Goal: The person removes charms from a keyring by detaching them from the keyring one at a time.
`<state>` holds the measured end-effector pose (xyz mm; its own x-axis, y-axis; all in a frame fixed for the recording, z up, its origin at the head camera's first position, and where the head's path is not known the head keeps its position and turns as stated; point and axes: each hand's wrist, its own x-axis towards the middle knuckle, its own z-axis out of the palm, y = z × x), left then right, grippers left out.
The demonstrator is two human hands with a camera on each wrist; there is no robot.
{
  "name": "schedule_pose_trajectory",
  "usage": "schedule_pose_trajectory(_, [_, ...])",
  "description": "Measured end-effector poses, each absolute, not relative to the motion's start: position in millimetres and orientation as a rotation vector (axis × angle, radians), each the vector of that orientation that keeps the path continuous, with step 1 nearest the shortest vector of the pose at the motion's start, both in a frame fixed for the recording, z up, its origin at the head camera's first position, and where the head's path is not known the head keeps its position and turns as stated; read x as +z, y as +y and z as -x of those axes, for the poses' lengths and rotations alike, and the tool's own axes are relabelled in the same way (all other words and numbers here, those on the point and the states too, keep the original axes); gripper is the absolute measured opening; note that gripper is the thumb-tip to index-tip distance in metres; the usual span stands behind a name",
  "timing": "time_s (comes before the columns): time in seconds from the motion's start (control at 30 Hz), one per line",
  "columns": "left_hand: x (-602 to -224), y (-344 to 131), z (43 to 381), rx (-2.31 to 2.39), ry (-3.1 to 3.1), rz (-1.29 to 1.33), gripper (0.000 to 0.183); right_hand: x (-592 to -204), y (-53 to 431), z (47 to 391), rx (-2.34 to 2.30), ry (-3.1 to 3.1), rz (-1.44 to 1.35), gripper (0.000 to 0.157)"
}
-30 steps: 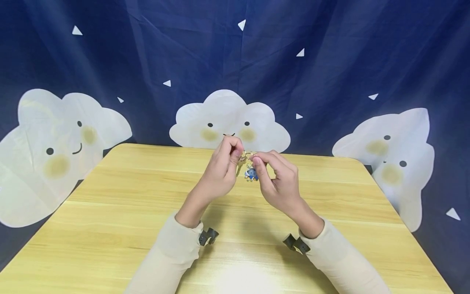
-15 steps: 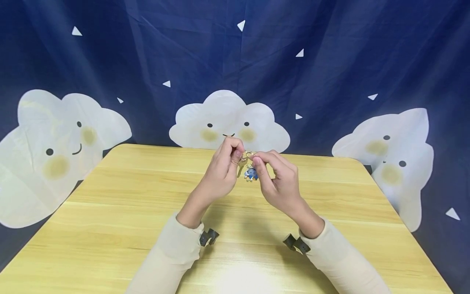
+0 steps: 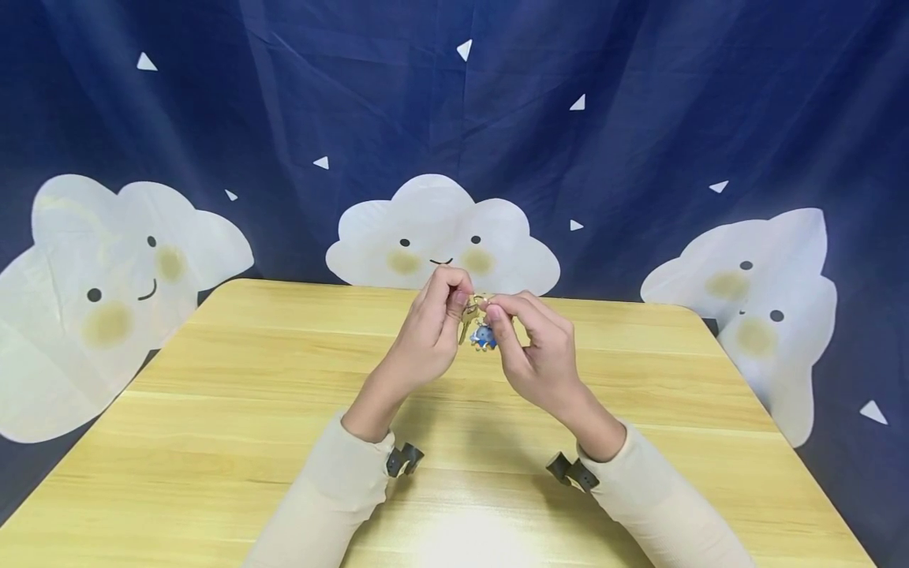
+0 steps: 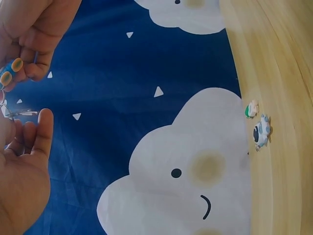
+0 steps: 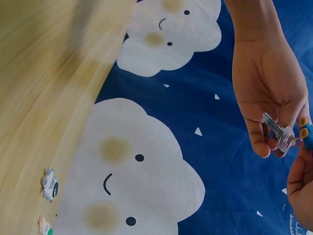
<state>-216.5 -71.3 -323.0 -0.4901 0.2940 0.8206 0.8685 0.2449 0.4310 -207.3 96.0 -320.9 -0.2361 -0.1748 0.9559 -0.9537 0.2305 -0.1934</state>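
Observation:
In the head view both hands meet above the far part of the table, fingertips close together on a small metal key ring (image 3: 480, 300). My left hand (image 3: 426, 335) pinches its left side between thumb and forefinger. A metal key (image 5: 279, 133) hangs just below those fingers and overlaps the left fingers in the right wrist view. The right hand (image 3: 545, 347) pinches the ring's other side. Below the right fingertips dangles a blue cartoon charm (image 3: 484, 338); its orange-yellow round parts show in the left wrist view. Fingertips partly hide the ring.
Two small figures lie on the wooden table (image 3: 234, 442) in the wrist views: a white-and-blue one (image 4: 261, 132) and a white-and-green one (image 4: 252, 109). Behind the table hangs a dark blue curtain (image 3: 398, 95) with clouds. Dark wrist cameras (image 3: 405, 460) sit at both cuffs.
Both hands stay almost in place, still pinching the key ring. The blue charm has shifted slightly left, and the key has turned a little and shows more clearly than a second ago.

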Motion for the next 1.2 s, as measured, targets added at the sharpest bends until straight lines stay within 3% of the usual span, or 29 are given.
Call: schedule_pose_trajectory(1.2, [-321.7,-69.0,213.5,-1.333,-1.907,1.08,0.008,-321.5,94.0,207.1,1.297,-1.565,-1.133,0.028])
